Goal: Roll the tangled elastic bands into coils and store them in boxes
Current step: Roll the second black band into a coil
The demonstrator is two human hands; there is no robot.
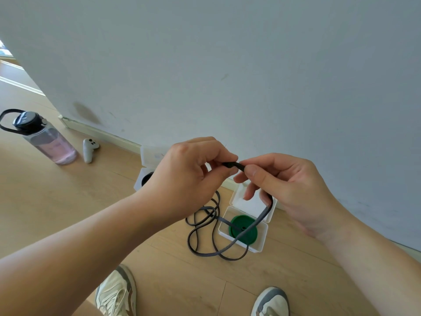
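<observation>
A long dark grey elastic band (206,233) lies in loose tangled loops on the wooden floor and rises to my hands. My left hand (189,172) and my right hand (280,188) both pinch its raised end (234,165) between thumb and fingers, close together in front of the wall. One strand drops from my right hand across an open white box (259,244) that holds a green coil (242,228). A second open white box (142,176) with something dark inside sits behind my left hand, mostly hidden.
A grey wall (227,65) with a pale skirting stands just behind the boxes. A clear water bottle (44,137) with a black lid and a white controller (89,149) sit on the floor at left. My two shoes (118,293) show at the bottom.
</observation>
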